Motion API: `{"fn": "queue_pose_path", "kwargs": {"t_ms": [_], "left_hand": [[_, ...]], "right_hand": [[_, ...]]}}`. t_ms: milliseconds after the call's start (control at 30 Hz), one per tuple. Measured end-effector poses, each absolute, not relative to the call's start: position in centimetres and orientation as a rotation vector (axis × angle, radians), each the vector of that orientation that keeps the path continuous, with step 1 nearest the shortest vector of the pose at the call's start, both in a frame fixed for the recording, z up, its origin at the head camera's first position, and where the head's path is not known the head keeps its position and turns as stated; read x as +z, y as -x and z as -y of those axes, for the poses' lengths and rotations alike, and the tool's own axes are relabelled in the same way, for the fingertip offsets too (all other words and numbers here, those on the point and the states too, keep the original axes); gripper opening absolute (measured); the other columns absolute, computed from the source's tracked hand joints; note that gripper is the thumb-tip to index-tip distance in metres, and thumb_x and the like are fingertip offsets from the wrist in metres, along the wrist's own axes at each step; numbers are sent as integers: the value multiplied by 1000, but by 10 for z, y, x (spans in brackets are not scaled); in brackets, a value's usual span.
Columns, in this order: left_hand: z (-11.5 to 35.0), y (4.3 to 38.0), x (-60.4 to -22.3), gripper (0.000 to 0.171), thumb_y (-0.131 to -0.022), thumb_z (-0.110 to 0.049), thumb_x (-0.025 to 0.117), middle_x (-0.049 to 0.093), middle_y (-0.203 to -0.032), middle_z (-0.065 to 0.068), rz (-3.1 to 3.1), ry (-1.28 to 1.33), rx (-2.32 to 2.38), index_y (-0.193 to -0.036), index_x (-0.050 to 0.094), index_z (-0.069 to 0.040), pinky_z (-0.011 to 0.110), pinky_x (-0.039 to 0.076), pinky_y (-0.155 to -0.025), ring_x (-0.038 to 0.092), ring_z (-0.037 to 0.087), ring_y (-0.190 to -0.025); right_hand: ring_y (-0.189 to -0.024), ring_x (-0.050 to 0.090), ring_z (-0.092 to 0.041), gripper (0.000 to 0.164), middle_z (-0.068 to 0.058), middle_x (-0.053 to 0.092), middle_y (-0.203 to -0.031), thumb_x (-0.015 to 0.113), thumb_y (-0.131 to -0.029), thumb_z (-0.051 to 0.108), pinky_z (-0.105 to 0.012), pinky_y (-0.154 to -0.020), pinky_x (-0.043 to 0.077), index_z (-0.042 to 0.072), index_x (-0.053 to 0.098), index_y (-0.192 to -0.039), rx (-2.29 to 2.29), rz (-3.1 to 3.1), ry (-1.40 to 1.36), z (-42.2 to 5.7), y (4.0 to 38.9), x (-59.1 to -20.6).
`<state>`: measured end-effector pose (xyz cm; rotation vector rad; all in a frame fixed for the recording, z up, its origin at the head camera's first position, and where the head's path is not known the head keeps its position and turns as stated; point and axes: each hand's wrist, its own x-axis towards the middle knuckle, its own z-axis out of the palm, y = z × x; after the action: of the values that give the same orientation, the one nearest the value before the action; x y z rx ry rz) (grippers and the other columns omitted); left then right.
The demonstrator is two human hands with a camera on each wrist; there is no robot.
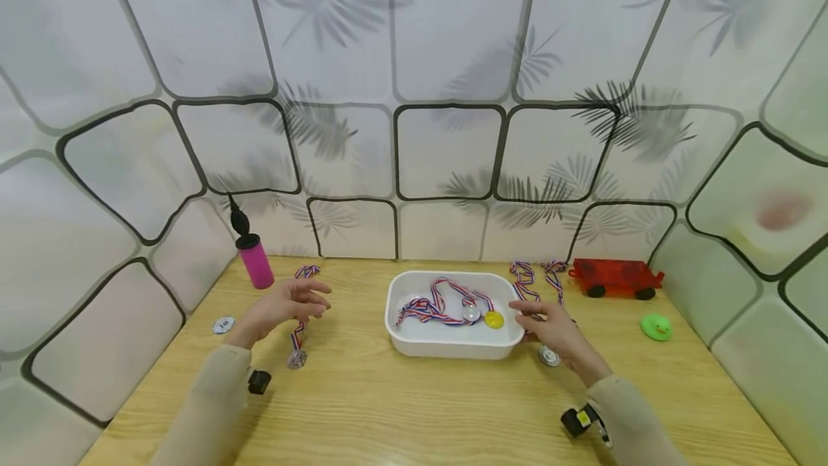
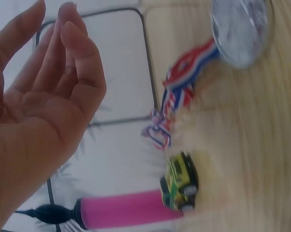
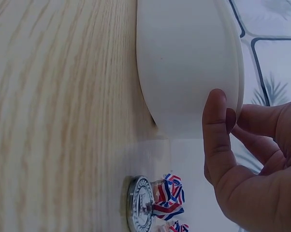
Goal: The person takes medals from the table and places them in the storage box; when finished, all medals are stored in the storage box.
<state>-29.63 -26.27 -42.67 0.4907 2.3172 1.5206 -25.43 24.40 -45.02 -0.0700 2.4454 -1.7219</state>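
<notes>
A white plastic tub [image 1: 446,348] holds a gold medal [image 1: 494,319] and a silver medal [image 1: 471,313] on tangled red, white and blue ribbons. At its right end my right hand [image 1: 550,326] pinches the rim, thumb on the outer wall in the right wrist view and fingers past the edge. Beneath that hand lies another silver medal [image 1: 549,356] with its ribbon. My left hand [image 1: 281,306] hovers with loosely bent fingers, nothing in them. A silver medal [image 1: 297,359] lies just below it, the ribbon partly hidden by the hand.
Far left stands a pink hand pump [image 1: 256,265] with a black nozzle. Beside it in the left wrist view is a green and yellow toy car [image 2: 180,181]. A round chip [image 1: 223,324] lies at left. On the right are a red toy wagon [image 1: 614,278] and a green duck [image 1: 656,326].
</notes>
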Motion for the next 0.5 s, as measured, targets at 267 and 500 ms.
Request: {"fn": "queue_pose_path", "kwargs": {"t_ms": [267,500], "left_hand": [[288,292,-431,51,-92,-12,68,61,-123,31,-2310,-528,1428,-134,49,10,35,57,-81,65,35,-107],[298,287,-433,48,-89,-9,69,63,-116,29,-2321,-494,1357,-131,53,8,33,55,-76,65,20,-94]], "right_hand": [[-89,67,-20,37,-32,50,-134,53,-100,5,-30,-74,61,-7,53,-135,-1716,-2452,50,-243,254,-451],[-88,67,-20,38,-32,49,-136,54,-100,5,-31,-74,61,-8,53,-135,-1717,-2448,44,-242,254,-448]]}}
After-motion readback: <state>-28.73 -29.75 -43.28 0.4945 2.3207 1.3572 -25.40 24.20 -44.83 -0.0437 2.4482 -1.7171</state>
